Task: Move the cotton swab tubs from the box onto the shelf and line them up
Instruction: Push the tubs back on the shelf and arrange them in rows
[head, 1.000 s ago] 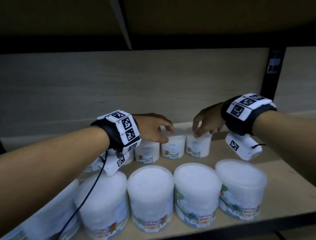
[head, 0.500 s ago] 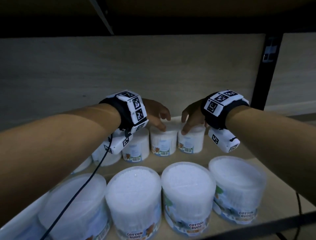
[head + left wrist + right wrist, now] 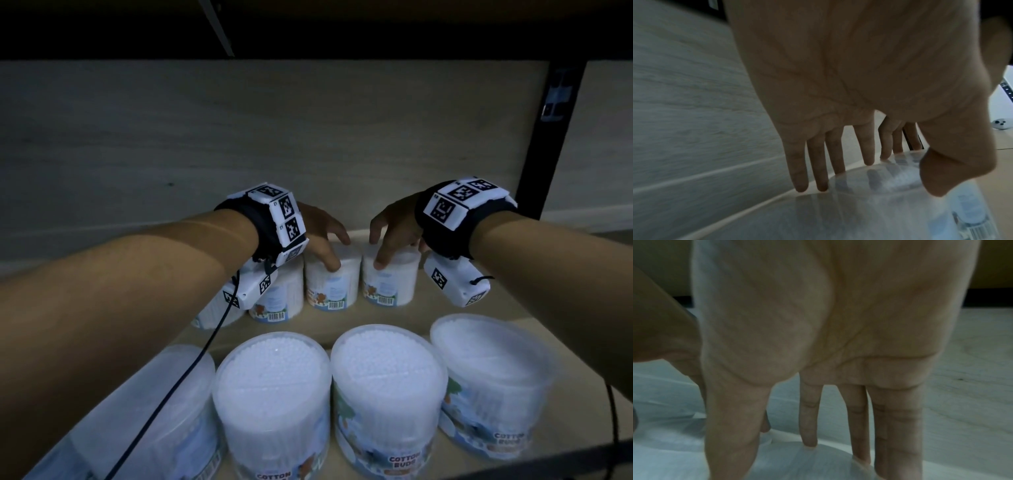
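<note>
head view: two bare arms w/ marker-covered wrist bands reach to the back row of cotton swab tubs on a pale wood shelf (image 3: 342,320). left hand (image 3: 320,233) sits over the top of the second tub from the right (image 3: 333,286), thumb down its front rim and fingers spread over the lid. right hand (image 3: 394,233) does the same on the end tub (image 3: 390,281), thumb on the near rim, fingers draped across the top. both tubs stand upright, touching side by side, w/ two more to their left partly behind the left wrist camera. a front row of larger-looking tubs (image 3: 387,383) stands nearer the shelf edge, labels reading "cotton buds". black upright post (image 3: 544,144) at right.

left wrist view: left hand (image 3: 849,81) w/ fingers (image 3: 799,170) fairly straight and spread, tips at the far rim of the clear lid (image 3: 875,180), thumb hooked over the near side; a loose clasp from above. the other hand's fingers show behind.

right wrist view: right hand (image 3: 818,321) w/ long straight fingers (image 3: 859,418) reaching down to the lid (image 3: 818,456), thumb down at left; blurry, so firmness of hold cannot be told.
</note>
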`<state>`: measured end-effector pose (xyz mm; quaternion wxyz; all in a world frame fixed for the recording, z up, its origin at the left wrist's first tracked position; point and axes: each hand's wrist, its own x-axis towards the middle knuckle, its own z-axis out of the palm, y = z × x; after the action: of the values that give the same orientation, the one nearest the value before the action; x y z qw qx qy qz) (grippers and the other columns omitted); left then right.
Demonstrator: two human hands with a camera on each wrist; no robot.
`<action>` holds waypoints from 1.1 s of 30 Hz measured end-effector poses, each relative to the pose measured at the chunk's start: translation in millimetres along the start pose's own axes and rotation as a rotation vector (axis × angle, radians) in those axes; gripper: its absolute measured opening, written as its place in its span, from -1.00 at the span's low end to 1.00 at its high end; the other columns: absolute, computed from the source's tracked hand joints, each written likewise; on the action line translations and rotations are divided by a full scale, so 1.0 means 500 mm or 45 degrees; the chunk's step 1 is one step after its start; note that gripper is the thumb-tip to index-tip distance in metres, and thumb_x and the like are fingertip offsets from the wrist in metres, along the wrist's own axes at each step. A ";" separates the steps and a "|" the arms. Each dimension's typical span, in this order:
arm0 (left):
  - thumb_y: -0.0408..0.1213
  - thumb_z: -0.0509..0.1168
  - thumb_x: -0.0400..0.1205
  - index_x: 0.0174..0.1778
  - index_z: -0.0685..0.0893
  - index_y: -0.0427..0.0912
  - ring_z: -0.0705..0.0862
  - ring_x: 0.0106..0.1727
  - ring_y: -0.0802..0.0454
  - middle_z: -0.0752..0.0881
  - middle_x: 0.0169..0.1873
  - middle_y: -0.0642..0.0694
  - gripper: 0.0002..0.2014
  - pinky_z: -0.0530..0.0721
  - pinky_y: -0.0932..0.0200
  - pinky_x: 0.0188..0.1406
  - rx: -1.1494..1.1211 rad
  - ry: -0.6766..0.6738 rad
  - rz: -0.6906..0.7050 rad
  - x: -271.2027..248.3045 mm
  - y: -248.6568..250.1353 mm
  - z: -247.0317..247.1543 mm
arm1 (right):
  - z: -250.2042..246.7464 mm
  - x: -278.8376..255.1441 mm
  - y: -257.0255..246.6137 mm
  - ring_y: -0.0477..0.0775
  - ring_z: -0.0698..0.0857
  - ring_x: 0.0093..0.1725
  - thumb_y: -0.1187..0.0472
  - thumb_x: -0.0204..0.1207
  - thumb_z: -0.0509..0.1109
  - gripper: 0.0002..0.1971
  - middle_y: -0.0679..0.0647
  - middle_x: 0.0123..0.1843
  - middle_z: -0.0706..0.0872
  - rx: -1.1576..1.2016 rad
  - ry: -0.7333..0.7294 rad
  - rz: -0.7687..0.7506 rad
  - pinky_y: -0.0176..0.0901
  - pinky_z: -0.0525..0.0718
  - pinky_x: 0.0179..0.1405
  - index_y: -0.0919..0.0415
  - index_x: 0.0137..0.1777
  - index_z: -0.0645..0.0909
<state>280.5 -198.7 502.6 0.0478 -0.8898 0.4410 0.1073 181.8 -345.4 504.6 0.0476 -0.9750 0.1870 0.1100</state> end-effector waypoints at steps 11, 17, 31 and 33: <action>0.45 0.31 0.47 0.67 0.34 0.20 0.26 0.69 -0.03 0.32 0.69 0.03 -0.15 0.19 0.01 0.60 -0.063 0.048 -0.161 0.025 0.008 0.037 | 0.009 0.003 0.018 0.16 0.53 0.45 0.11 0.49 0.58 -0.33 0.03 0.57 0.48 -0.034 -0.048 -0.093 -0.04 0.58 0.36 -0.21 0.56 0.40; 0.50 0.23 0.47 0.48 0.58 0.03 0.52 0.48 -0.10 0.57 0.48 -0.06 -0.20 0.46 -0.02 0.44 0.030 0.127 -0.208 0.034 0.023 0.049 | 0.009 -0.006 0.027 0.11 0.48 0.50 0.36 0.47 0.54 -0.31 -0.07 0.58 0.46 -0.046 -0.079 -0.174 -0.08 0.55 0.29 -0.16 0.51 0.42; 0.11 0.44 0.56 0.61 0.44 0.12 0.42 0.55 0.01 0.48 0.54 0.04 -0.32 0.39 0.18 0.31 0.051 0.095 -0.120 0.024 0.053 0.020 | -0.001 -0.007 0.019 0.20 0.61 0.30 -0.02 0.47 0.60 -0.43 0.07 0.34 0.57 0.208 -0.067 -0.037 0.08 0.71 0.30 -0.09 0.48 0.56; 0.09 0.45 0.55 0.59 0.47 0.13 0.45 0.53 0.01 0.50 0.52 0.03 -0.34 0.44 0.14 0.36 0.074 0.076 -0.103 0.023 0.054 0.016 | 0.000 -0.004 0.015 0.14 0.59 0.22 0.01 0.49 0.59 -0.43 0.00 0.17 0.58 0.183 -0.075 -0.036 0.10 0.71 0.32 -0.02 0.49 0.55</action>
<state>264.6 -222.7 492.5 0.0648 -0.9079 0.4089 0.0658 177.0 -351.8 505.0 0.1244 -0.9680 0.1791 0.1241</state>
